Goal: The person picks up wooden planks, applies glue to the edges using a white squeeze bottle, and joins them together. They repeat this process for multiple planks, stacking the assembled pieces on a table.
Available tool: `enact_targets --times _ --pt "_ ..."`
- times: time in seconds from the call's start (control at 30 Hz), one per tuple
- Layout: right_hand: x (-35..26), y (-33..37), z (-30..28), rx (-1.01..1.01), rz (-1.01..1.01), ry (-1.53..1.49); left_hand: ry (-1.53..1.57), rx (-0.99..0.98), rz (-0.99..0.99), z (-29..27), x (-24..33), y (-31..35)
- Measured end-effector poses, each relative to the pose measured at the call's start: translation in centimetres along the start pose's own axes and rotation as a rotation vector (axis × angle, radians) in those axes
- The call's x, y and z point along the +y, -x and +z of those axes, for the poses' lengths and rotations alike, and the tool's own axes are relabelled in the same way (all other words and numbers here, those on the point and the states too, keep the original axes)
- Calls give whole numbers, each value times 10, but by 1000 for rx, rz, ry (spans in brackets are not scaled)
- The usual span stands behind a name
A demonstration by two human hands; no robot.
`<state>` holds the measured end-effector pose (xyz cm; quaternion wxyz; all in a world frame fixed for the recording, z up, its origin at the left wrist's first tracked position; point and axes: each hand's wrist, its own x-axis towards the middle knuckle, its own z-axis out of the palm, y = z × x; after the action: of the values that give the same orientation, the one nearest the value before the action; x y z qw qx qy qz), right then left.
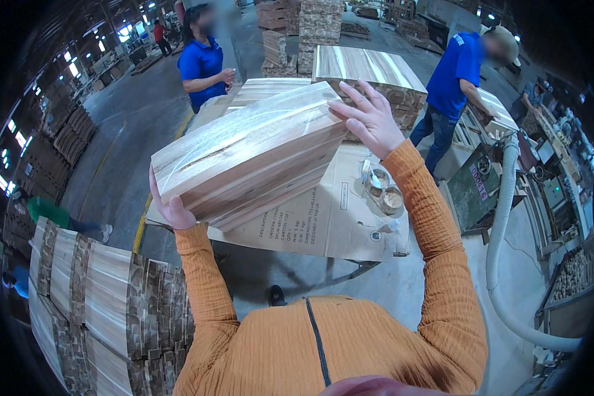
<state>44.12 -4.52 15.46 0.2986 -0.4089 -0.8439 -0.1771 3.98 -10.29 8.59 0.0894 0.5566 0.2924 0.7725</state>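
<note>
A tall stack of striped wooden boards (251, 132) stands slanted in front of me, its right end farther away. At its near left corner my left hand (173, 206) is closed round the edge, the thumb on the front face and the fingers along the end, partly hidden. My right hand (374, 121) lies against the far right corner with its fingers spread, the index fingertip touching the boards. Below the stack is a flattened cardboard sheet (310, 241) over a work table. Where the stack's underside meets it is hard to see.
Open containers (384, 191) with brownish contents sit right on the cardboard. More board stacks stand behind (369, 66) and lower left (112, 297). A ribbed hose (501, 244) curves down beside a green machine (475, 188). Two people in blue shirts (201, 66) stand beyond the table.
</note>
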Motion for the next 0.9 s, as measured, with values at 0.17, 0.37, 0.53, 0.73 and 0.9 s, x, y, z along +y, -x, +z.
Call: enact_targets --times 0.17,0.37,0.53,0.73,0.9 --pt "1 1 -2 23 51 51 3 -7 22 2 0 -1" --pt "-35 -5 8 24 -15 137 26 -9 5 -1 -1 0" --pt "-32 -11 3 56 28 66 55 -18 -6 0 -1 0" --pt "-44 -6 5 33 -54 75 54 9 -3 0 -1 1" --pt "-51 -3 0 37 -77 49 38 13 -10 0 -1 2"
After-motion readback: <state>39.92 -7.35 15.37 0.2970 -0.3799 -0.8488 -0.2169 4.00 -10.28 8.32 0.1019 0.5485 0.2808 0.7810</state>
